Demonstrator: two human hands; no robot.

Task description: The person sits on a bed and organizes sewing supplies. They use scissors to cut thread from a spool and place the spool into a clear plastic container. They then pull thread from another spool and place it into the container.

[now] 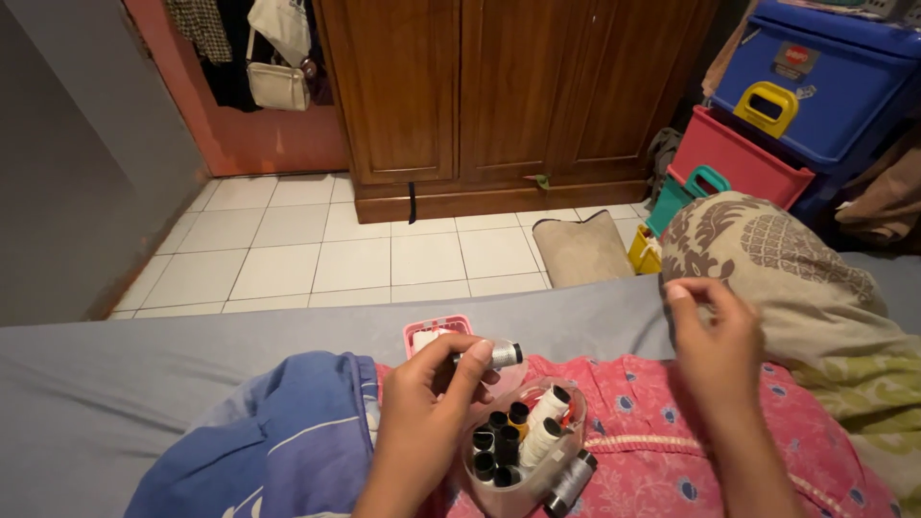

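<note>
My left hand [432, 393] grips a grey thread spool [501, 355], held sideways above a clear plastic box [537, 475] that holds several black and white spools. My right hand [715, 336] is raised to the right, with thumb and forefinger pinched together; whether a thread end is between them is too fine to tell. Another grey spool [571, 482] leans against the outside of the box. A small pink basket [436, 331] sits just behind my left hand.
A pink floral cloth [672, 432] and a blue garment [288, 432] lie on the grey bed sheet [144, 384]. A patterned pillow [767, 259] is at right. Beyond are a white tiled floor [336, 249], a wooden wardrobe [499, 96] and stacked plastic drawers [815, 86].
</note>
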